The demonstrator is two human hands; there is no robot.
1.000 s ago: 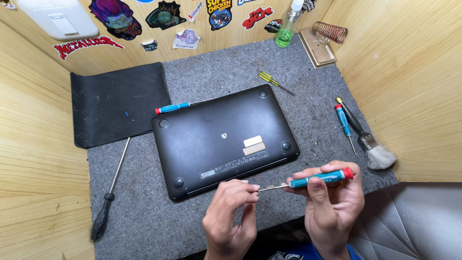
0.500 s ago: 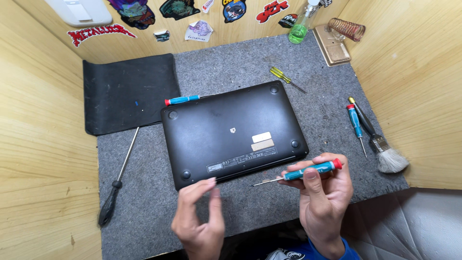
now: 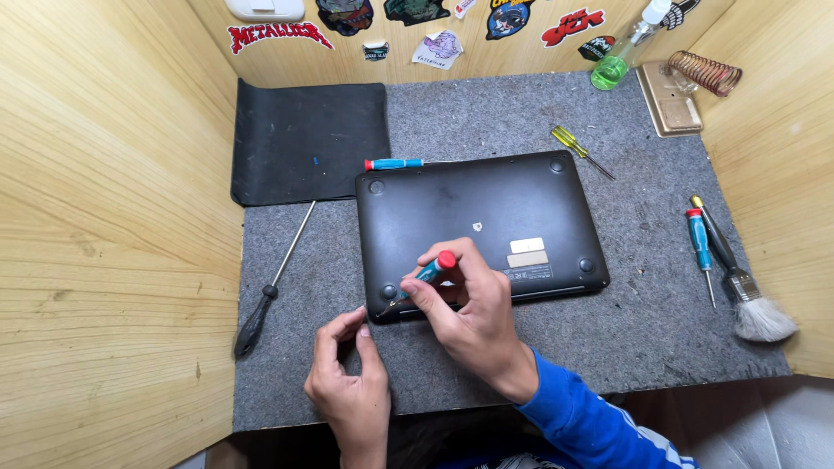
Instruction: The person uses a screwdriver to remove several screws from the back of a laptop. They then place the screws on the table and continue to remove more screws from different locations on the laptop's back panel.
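A black laptop (image 3: 486, 217) lies upside down on the grey felt mat (image 3: 539, 122). My right hand (image 3: 473, 313) grips a small blue screwdriver with a red cap (image 3: 426, 274), its tip set at the laptop's near left corner. My left hand (image 3: 347, 382) rests on the mat just in front of that corner, fingers curled with thumb and forefinger pinched together; whether anything is between them cannot be told.
A black pad (image 3: 308, 139) lies at the back left, and a long black-handled screwdriver (image 3: 274, 287) lies at the left. Another blue screwdriver (image 3: 395, 163) and a yellow one (image 3: 578, 148) lie behind the laptop. A blue screwdriver (image 3: 699, 247) and a brush (image 3: 747, 291) lie at the right, wooden walls all round.
My right hand swung left across the laptop and tipped the screwdriver down onto the near left corner. My left hand came in close beside that corner.
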